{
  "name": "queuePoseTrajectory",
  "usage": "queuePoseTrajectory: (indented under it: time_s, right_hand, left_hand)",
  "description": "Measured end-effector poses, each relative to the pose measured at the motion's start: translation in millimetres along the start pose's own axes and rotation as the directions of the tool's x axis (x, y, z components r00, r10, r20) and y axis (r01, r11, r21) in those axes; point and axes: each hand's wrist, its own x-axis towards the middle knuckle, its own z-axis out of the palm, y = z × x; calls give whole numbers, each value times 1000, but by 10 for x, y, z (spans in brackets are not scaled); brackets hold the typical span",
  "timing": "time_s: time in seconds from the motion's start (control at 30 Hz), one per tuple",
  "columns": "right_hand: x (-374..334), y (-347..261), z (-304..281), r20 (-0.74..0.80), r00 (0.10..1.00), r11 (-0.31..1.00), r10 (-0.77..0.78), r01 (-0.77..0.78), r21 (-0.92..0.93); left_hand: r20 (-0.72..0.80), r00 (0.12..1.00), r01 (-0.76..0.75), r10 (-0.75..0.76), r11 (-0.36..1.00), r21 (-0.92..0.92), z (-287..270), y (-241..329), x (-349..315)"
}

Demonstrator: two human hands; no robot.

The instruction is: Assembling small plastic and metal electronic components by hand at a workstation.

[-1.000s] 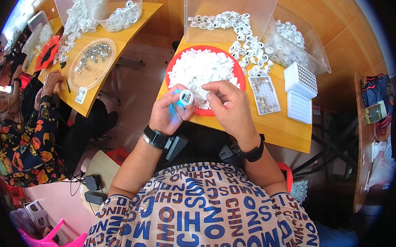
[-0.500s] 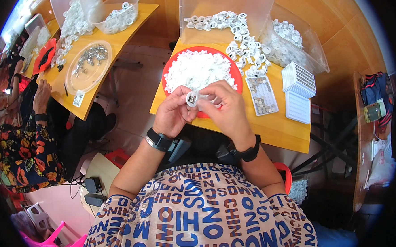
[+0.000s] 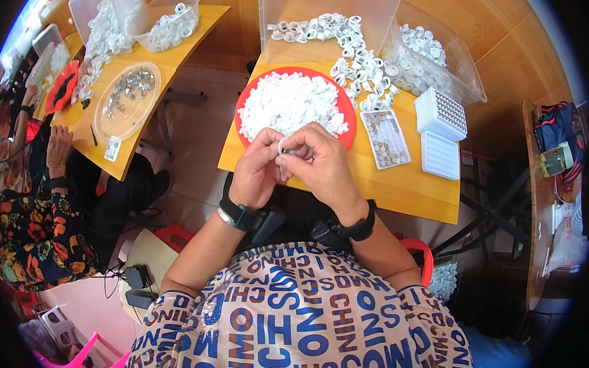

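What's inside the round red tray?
The red tray holds a heap of small white pieces. They cover its bottom, so I can't see what lies underneath. The left hand and right hand hide part of its near edge.

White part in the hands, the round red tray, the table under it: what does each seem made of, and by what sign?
White part: possibly plastic; only a smooth, pale edge shows.
Red tray: probably plastic, from its even colour and smooth rim.
Table: wood or laminate, unclear which; yellow-brown with slight sheen.
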Motion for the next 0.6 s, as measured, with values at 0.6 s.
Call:
queuePoseTrajectory:
  time_s: [0.6]
  right_hand:
    - [-32, 476, -746, -139, 973, 948, 183, -212, -239]
  left_hand:
    - [86, 993, -58, 81, 969, -239, -370, 153, -10]
